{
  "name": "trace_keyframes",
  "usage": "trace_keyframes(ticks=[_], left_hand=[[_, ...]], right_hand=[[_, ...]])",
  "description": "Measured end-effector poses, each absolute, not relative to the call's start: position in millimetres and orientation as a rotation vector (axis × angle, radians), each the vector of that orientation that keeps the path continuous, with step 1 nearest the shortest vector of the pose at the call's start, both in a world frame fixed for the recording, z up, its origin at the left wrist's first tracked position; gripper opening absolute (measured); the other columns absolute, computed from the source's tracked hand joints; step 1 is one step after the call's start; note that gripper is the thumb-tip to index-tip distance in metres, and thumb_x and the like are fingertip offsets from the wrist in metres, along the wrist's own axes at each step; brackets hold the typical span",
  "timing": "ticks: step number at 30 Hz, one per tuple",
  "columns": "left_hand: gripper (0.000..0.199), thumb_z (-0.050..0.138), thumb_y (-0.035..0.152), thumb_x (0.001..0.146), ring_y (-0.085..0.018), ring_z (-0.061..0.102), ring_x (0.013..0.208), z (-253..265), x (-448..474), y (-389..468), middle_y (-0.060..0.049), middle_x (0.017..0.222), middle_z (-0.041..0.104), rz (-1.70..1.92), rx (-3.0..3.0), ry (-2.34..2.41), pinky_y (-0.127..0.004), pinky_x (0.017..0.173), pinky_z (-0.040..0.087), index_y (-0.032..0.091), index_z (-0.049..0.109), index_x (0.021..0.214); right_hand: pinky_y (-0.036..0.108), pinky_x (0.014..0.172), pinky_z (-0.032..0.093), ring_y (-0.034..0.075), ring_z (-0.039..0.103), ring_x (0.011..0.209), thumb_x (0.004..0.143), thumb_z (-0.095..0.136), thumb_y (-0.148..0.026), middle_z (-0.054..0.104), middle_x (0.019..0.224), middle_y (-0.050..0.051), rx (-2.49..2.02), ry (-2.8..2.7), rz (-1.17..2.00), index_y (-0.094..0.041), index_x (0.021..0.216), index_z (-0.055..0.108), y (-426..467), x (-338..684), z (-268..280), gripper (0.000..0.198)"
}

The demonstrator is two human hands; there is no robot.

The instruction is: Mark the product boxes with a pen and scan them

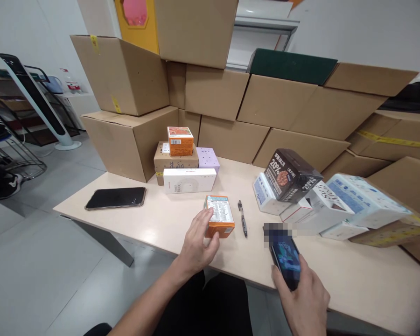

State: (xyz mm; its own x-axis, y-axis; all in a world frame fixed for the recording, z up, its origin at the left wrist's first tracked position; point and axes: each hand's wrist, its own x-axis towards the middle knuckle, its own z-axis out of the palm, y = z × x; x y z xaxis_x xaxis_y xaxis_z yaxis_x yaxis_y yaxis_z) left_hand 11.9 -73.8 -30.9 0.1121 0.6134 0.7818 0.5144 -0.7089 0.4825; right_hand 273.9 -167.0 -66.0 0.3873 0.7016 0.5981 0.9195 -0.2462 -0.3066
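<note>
My left hand [198, 242] is at the left corner of a small orange box [221, 214] with a printed label on top. Its fingers are stretched along the box's left side and the thumb is apart near the front; I cannot tell how firmly they touch. My right hand [303, 298] is closed around the lower end of a smartphone [286, 256], whose screen is lit and partly pixelated. Between the orange box and the phone lies a black-and-clear pen [242, 218].
A second phone [115, 198] lies dark at the left. Behind stand a white power bank box [189, 182], a purple box [207, 158] and another orange box [180, 142] on a brown carton. A dark brown box [289, 175] tops white boxes at the right. Large cartons [224, 93] wall the back.
</note>
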Motion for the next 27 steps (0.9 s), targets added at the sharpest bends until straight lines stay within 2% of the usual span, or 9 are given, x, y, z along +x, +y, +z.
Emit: trace_keyframes(ticks=[5,7,10,12,14,16,19,22,27], left_hand=[[0.065,0.055,0.014,0.091,-0.028,0.054,0.133,-32,10,-76,-0.018,0.142,0.055,1.645,2.2,1.101,-0.049,0.108,0.052,0.019,0.034,0.152],[0.063,0.054,0.016,0.093,-0.028,0.052,0.135,-35,8,-76,-0.017,0.145,0.053,1.61,2.141,1.064,-0.049,0.108,0.051,0.02,0.033,0.153],[0.059,0.05,0.022,0.097,-0.029,0.052,0.136,-40,6,-77,-0.014,0.149,0.05,1.545,2.001,1.023,-0.049,0.11,0.05,0.024,0.033,0.154],[0.055,0.048,0.026,0.099,-0.029,0.053,0.135,-42,4,-78,-0.013,0.15,0.049,1.533,1.891,0.985,-0.049,0.109,0.05,0.026,0.036,0.153],[0.051,0.048,0.029,0.1,-0.029,0.053,0.135,-43,3,-78,-0.013,0.15,0.049,1.558,1.794,0.936,-0.047,0.106,0.053,0.026,0.04,0.15],[0.047,0.048,0.032,0.1,-0.029,0.054,0.133,-43,2,-78,-0.013,0.147,0.051,1.578,1.719,0.902,-0.046,0.103,0.055,0.026,0.045,0.147],[0.045,0.047,0.034,0.101,-0.029,0.055,0.132,-42,2,-77,-0.012,0.144,0.054,1.574,1.634,0.888,-0.044,0.101,0.056,0.026,0.047,0.145],[0.044,0.046,0.034,0.101,-0.028,0.055,0.131,-43,2,-76,-0.013,0.144,0.053,1.561,1.591,0.903,-0.045,0.102,0.055,0.026,0.046,0.145],[0.043,0.047,0.035,0.101,-0.026,0.056,0.13,-42,4,-75,-0.012,0.142,0.055,1.516,1.6,0.991,-0.045,0.103,0.052,0.025,0.048,0.142]], right_hand=[[0.068,0.097,0.041,0.048,0.053,0.119,0.087,0.044,-0.075,0.059,0.124,0.032,-1.974,-1.367,-0.555,-0.003,0.129,0.062,-164,259,-46,0.086],[0.064,0.099,0.043,0.043,0.055,0.12,0.088,0.046,-0.074,0.057,0.13,0.028,-1.869,-1.445,-0.365,-0.008,0.139,0.054,-161,242,-30,0.084],[0.047,0.09,0.055,0.031,0.062,0.112,0.092,0.052,-0.062,0.053,0.139,0.019,-1.744,-1.573,0.058,-0.021,0.149,0.039,-148,204,-8,0.072],[0.045,0.089,0.056,0.032,0.059,0.119,0.092,0.053,-0.061,0.047,0.145,0.019,-1.684,-1.675,0.148,-0.022,0.15,0.036,-136,178,0,0.072],[0.048,0.09,0.056,0.036,0.056,0.124,0.092,0.052,-0.061,0.044,0.145,0.021,-1.668,-1.786,0.137,-0.021,0.15,0.036,-122,157,2,0.073],[0.05,0.087,0.057,0.037,0.059,0.12,0.093,0.053,-0.056,0.045,0.14,0.023,-1.682,-1.859,0.091,-0.02,0.149,0.039,-110,144,1,0.068],[0.048,0.081,0.058,0.033,0.064,0.104,0.094,0.055,-0.045,0.049,0.124,0.019,-1.67,-1.892,0.042,-0.02,0.143,0.046,-98,143,1,0.056],[0.045,0.081,0.058,0.028,0.064,0.094,0.091,0.06,-0.042,0.05,0.116,0.015,-1.607,-1.874,0.027,-0.02,0.139,0.05,-87,161,13,0.054],[0.044,0.088,0.053,0.03,0.059,0.104,0.086,0.065,-0.042,0.046,0.119,0.016,-1.648,-1.748,-0.231,-0.018,0.138,0.05,-38,200,48,0.059]])
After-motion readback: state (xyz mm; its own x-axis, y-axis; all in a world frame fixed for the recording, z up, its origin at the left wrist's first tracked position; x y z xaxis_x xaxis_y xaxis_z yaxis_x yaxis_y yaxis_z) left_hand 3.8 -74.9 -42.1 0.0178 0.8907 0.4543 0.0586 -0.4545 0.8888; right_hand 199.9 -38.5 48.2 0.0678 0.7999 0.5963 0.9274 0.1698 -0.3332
